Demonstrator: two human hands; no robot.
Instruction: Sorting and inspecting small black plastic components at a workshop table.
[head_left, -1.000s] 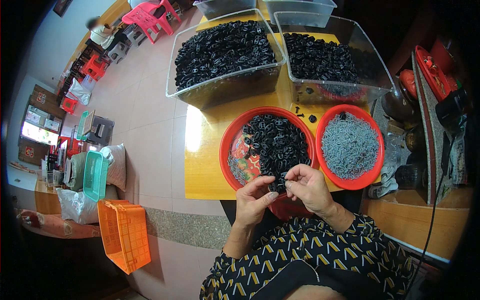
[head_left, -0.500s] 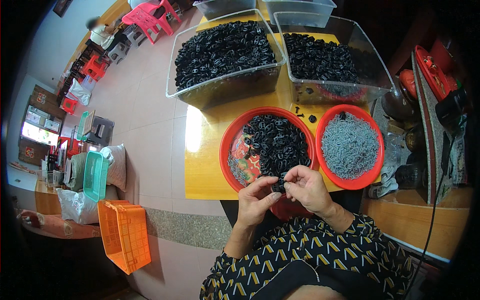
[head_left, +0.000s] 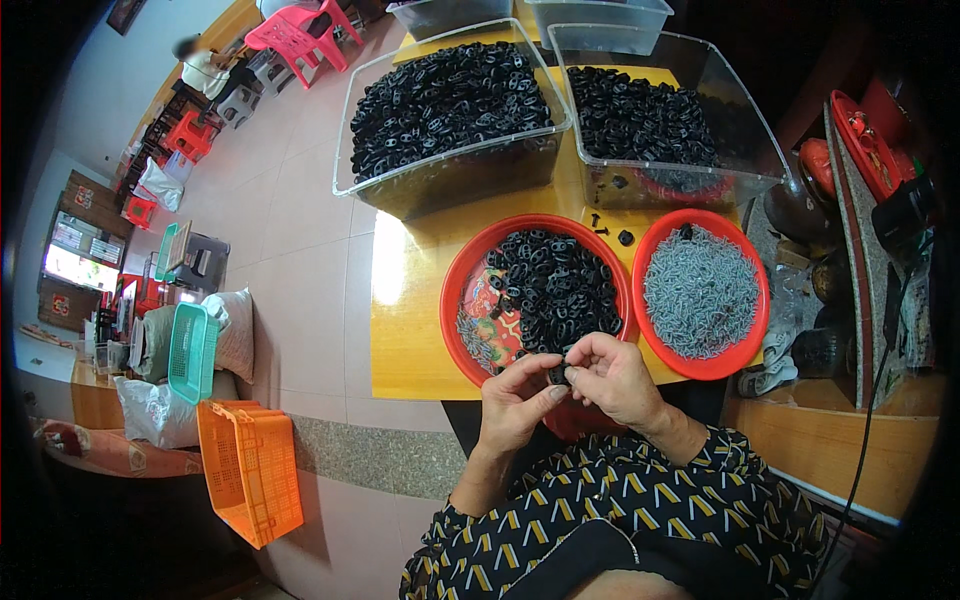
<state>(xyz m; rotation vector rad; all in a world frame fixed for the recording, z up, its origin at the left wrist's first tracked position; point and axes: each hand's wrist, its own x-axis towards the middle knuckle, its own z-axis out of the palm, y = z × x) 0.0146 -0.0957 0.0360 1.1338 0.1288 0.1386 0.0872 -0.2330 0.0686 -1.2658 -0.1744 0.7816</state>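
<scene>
At the near rim of a red round tray (head_left: 449, 318), both my hands are close together. My left hand (head_left: 513, 408) pinches a small black plastic part (head_left: 557, 374) between thumb and fingers. My right hand (head_left: 618, 388) is closed in a pinch against that same part; whatever its fingertips hold is too small and covered to make out. Many loose black plastic parts (head_left: 560, 285) fill most of the tray, with some screws (head_left: 474, 343) at its left side. To the right, a second red tray (head_left: 762, 325) is heaped with small silvery screws (head_left: 700, 292).
Two clear bins (head_left: 455, 160) (head_left: 690, 165) of black parts stand behind the trays on the yellow table (head_left: 405, 350). A few loose black pieces (head_left: 626, 238) lie between bins and trays. Left on the floor are an orange crate (head_left: 252, 475) and a green basket (head_left: 192, 352). Far off, a person (head_left: 205, 72) sits.
Both hands keep almost the same place and pinch. The black part between my fingertips appears slightly shifted; nothing is let go or picked up.
</scene>
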